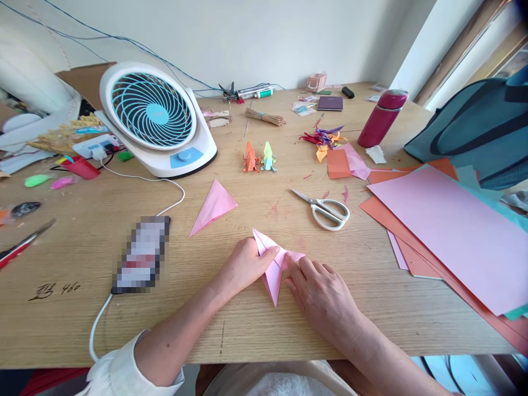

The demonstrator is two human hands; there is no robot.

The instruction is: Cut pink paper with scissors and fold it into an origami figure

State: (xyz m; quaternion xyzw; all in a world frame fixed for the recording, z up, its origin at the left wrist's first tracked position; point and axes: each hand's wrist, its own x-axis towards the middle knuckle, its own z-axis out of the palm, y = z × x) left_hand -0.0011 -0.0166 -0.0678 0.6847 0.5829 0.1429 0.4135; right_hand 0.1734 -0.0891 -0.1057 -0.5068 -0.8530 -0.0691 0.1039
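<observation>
A piece of folded pink origami paper [272, 275] with several pointed corners lies low over the table in front of me. My left hand [251, 258] grips its left side, with the thumb pressed on top and the fingers hidden behind. At the right corner of the paper my right hand [319, 280] pinches a flap between thumb and index finger. Beyond my left hand lies a second pink paper [213, 208], folded to a triangle. White-handled scissors [325, 209] rest beyond my right hand, blades pointing left.
Two small origami figures, orange [250, 158] and green [268, 157], stand farther back. A fan [154, 115] and a phone [142, 254] on a white cable are at left. Coloured paper sheets [449, 225], a red flask [381, 120] and a teal bag [474, 126] occupy the right.
</observation>
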